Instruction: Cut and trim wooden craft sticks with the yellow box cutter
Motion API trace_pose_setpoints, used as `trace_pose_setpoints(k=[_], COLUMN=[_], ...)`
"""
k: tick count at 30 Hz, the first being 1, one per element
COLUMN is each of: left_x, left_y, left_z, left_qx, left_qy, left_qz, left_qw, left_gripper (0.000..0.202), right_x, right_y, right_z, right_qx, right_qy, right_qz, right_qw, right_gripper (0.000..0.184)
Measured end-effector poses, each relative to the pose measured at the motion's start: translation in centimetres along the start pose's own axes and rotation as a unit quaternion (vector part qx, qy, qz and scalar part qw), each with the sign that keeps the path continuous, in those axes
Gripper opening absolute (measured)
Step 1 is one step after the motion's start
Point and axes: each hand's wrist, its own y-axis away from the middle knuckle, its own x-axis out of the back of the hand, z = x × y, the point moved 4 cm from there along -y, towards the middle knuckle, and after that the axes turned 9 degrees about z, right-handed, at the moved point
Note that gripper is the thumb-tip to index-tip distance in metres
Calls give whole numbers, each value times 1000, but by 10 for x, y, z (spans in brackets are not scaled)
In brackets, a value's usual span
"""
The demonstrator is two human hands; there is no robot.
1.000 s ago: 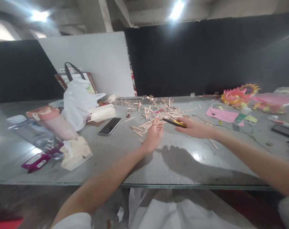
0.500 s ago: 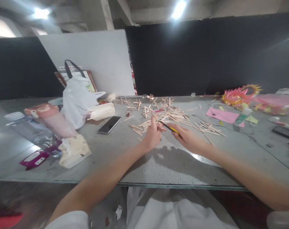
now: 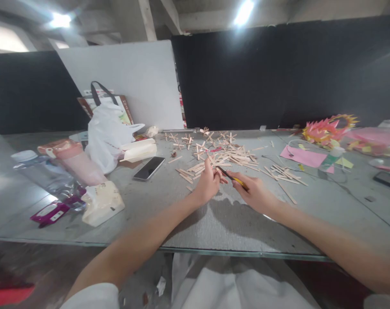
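Observation:
My left hand [image 3: 208, 184] is closed, pinching a thin wooden stick [image 3: 211, 162] that stands up from its fingers. My right hand [image 3: 254, 191] is closed around a black and yellow knife-like tool [image 3: 234, 178] whose tip points at the left fingers. Both hands hover over the grey table [image 3: 220, 219], just in front of a heap of loose wooden sticks [image 3: 233, 155]. Small crossed-stick pieces [image 3: 182, 139] lie behind the heap.
A black phone [image 3: 149, 168] lies left of the hands. Farther left stand a white plastic bag [image 3: 106, 135], a pink bottle [image 3: 73, 161], a clear bottle [image 3: 42, 174] and a tissue pack [image 3: 101, 202]. Pink paper [image 3: 302, 156] and a spiky paper craft [image 3: 325, 128] sit at right.
My right hand has drawn back from the stick heap toward me and closer to my left hand. The tool's tip now points at the stick in my left fingers.

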Motion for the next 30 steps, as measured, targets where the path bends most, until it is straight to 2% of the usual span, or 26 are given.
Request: trace_pose_setpoints(k=[8, 14, 20, 26, 30], left_x=[7, 5, 10, 5, 9], left_y=[-3, -2, -4, -1, -2], left_z=[-1, -1, 1, 4, 5], left_qx=[-49, -16, -68, 7, -26], left_qy=[-96, 3, -64, 25, -12], left_qz=[-42, -57, -66, -58, -54], left_qw=[993, 998, 993, 998, 998], left_gripper=[50, 47, 45, 49, 49], right_x=[10, 7, 13, 9, 8], right_y=[-5, -2, -6, -4, -5], right_z=[-6, -5, -13, -8, -8], right_qx=[-40, -78, -70, -84, -84], right_qy=[-12, -50, -34, -39, -40], right_qz=[-23, -35, -38, -46, -47], right_qw=[999, 995, 996, 995, 995], right_gripper=[48, 49, 46, 47, 45])
